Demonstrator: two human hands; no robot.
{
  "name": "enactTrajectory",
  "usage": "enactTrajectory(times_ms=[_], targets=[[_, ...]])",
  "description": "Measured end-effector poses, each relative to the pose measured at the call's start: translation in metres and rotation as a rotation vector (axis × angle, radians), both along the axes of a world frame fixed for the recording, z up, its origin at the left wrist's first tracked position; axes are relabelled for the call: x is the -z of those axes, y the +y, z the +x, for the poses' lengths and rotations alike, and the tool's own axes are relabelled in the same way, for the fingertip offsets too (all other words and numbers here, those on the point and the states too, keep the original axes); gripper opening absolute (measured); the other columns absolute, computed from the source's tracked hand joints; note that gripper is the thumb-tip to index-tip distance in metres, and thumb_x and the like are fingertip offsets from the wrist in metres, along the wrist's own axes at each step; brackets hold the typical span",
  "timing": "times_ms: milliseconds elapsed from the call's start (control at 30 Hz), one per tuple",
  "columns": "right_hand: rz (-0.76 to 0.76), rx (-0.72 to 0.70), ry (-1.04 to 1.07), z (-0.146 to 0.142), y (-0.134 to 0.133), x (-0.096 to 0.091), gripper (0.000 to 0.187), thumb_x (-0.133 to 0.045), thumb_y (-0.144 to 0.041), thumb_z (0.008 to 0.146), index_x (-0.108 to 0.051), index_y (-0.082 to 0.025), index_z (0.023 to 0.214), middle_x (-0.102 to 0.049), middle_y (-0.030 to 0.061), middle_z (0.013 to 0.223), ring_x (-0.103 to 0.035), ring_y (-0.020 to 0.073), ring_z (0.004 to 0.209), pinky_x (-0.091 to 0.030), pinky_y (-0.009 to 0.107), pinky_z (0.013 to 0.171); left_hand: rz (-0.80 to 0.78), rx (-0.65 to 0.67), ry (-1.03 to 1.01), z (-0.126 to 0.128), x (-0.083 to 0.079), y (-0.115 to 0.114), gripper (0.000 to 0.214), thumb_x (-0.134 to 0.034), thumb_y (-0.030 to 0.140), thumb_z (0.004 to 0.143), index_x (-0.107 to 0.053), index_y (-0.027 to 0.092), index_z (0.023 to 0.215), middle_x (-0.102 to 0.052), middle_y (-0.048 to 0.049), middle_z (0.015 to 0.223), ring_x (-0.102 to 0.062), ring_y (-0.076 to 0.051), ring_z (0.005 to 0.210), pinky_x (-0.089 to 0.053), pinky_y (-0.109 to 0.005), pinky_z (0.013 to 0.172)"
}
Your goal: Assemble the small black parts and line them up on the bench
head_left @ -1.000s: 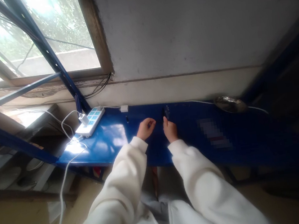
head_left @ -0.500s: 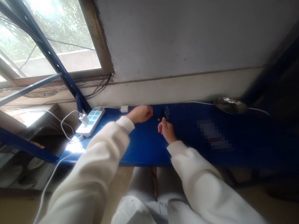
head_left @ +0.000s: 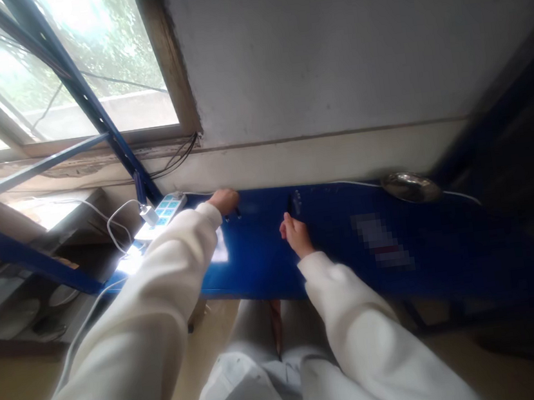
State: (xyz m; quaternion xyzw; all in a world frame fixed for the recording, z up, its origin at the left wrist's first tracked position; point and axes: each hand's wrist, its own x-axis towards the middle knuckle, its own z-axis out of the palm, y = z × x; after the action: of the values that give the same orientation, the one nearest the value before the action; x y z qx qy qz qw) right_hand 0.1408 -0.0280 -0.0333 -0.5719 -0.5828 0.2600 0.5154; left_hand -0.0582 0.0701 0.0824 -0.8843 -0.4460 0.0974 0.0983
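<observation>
In the head view, holds the left hand [head_left: 225,200] out near the far edge of the blue tabletop [head_left: 264,258], left of the middle and near the white power strip [head_left: 170,203]. Bends those fingers down out of sight; cannot tell whether closed on anything. Just below that hand, toward the front edge, two small dark pieces [head_left: 238,214] on the tabletop.

Holds the right hand [head_left: 297,234] over the middle, thumb pointing to the far edge, fingers curled in; cannot tell whether gripping anything. Just beyond the thumb, nearer the far edge, a slim dark piece [head_left: 289,202] beside a cluster of small pale pieces [head_left: 297,201]; too blurred to tell whether touching the thumb.

Toward the right end, a pixelated patch [head_left: 382,241]; by the far edge there, a shiny metal dish [head_left: 411,187] with a white cable [head_left: 359,183] leading to it. At the far left corner, a white plug [head_left: 149,215] in the power strip.
</observation>
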Motion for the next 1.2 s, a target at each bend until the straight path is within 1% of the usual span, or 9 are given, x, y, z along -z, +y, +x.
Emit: enactTrajectory(times_ms=[100,333,567,800,967,1200], targets=[[0.002,0.008,-0.005,-0.0002,0.0001,0.0,0.063,-0.017,-0.067,0.082,-0.048,-0.02,0.051,-0.048,-0.001,0.043,-0.049,0.0117,0.045,-0.04,0.025,0.057,0.014,-0.011,0.011,-0.0032,0.0021,-0.0004,0.022,-0.047,0.011,0.077,-0.067,0.013,0.086,-0.065,-0.0132,0.095,-0.06,-0.02,0.086,-0.042,-0.026,0.073],[0.004,0.009,-0.02,0.0003,-0.0014,-0.0025,0.063,-0.017,-0.066,0.083,-0.047,-0.021,0.051,-0.048,-0.0007,0.044,-0.05,0.012,0.046,-0.041,0.025,0.057,0.01,-0.024,0.053,-0.0034,0.0023,-0.0024,0.022,-0.047,0.011,0.076,-0.067,0.012,0.087,-0.063,-0.015,0.099,-0.059,-0.021,0.09,-0.043,-0.029,0.077],[0.0,0.014,-0.019,0.0006,-0.0018,-0.0029,0.063,-0.017,-0.067,0.082,-0.047,-0.021,0.051,-0.048,-0.0006,0.043,-0.05,0.0119,0.046,-0.041,0.024,0.057,0.013,-0.029,0.056,-0.0054,0.0041,-0.0007,0.019,-0.049,0.011,0.076,-0.066,0.013,0.085,-0.063,-0.013,0.098,-0.059,-0.019,0.09,-0.042,-0.026,0.078],[0.011,0.012,-0.019,0.0012,-0.0011,-0.0019,0.062,-0.018,-0.066,0.083,-0.047,-0.021,0.051,-0.048,-0.0008,0.044,-0.05,0.0119,0.046,-0.041,0.025,0.057,-0.01,-0.033,0.05,-0.0042,0.0013,-0.0035,0.017,-0.049,0.01,0.077,-0.065,0.011,0.083,-0.063,-0.0148,0.098,-0.058,-0.021,0.092,-0.041,-0.028,0.079],[0.009,0.018,-0.032,0.0012,-0.0007,-0.0014,0.063,-0.017,-0.066,0.082,-0.047,-0.021,0.051,-0.048,-0.0005,0.043,-0.051,0.0123,0.047,-0.042,0.025,0.058,-0.004,-0.041,0.094,-0.0044,0.0009,-0.0029,0.019,-0.048,0.011,0.077,-0.065,0.011,0.085,-0.063,-0.0143,0.098,-0.059,-0.02,0.09,-0.042,-0.027,0.079],[0.005,0.018,-0.032,0.0011,-0.002,-0.0038,0.063,-0.017,-0.067,0.082,-0.047,-0.021,0.051,-0.048,-0.0003,0.043,-0.051,0.0125,0.047,-0.041,0.025,0.059,-0.031,-0.065,0.079,-0.0053,-0.0014,-0.0048,0.019,-0.049,0.013,0.077,-0.065,0.012,0.087,-0.063,-0.0134,0.098,-0.059,-0.02,0.088,-0.043,-0.026,0.075]])
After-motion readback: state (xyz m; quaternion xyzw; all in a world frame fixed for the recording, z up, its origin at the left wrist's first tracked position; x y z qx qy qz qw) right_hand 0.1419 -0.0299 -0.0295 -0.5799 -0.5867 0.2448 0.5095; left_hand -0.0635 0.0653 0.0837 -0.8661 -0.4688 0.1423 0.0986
